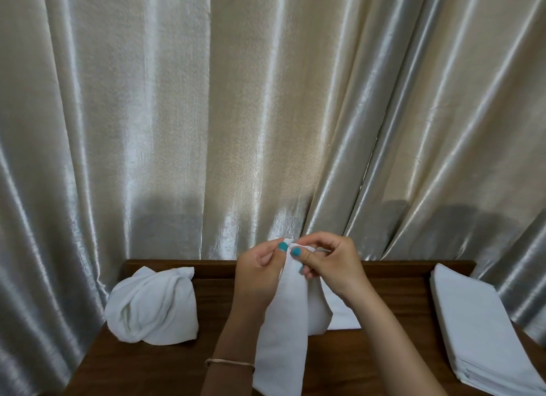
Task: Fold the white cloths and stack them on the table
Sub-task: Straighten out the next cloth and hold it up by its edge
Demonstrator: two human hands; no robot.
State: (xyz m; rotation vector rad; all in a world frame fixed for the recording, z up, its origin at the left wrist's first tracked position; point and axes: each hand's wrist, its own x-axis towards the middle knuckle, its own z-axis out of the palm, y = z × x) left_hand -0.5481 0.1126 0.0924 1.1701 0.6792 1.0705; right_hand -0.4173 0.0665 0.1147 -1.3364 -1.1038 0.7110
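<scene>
A white cloth point(291, 330) hangs in the air above the dark wooden table point(212, 301), held up by its top edge. My left hand point(260, 274) pinches that edge between thumb and fingers. My right hand point(331, 265) pinches the same edge right beside it, thumbs almost touching. The cloth drapes down between my forearms toward the table's near edge. A heap of loose, crumpled white cloths point(153, 307) lies at the table's left end. A neat stack of folded white cloths point(478, 330) lies at the right end.
A shiny cream curtain point(266, 114) hangs close behind the table and wraps around both its sides. Another flat white cloth point(342, 316) lies on the table behind the hanging one. Bare wood shows between the heap and my arms.
</scene>
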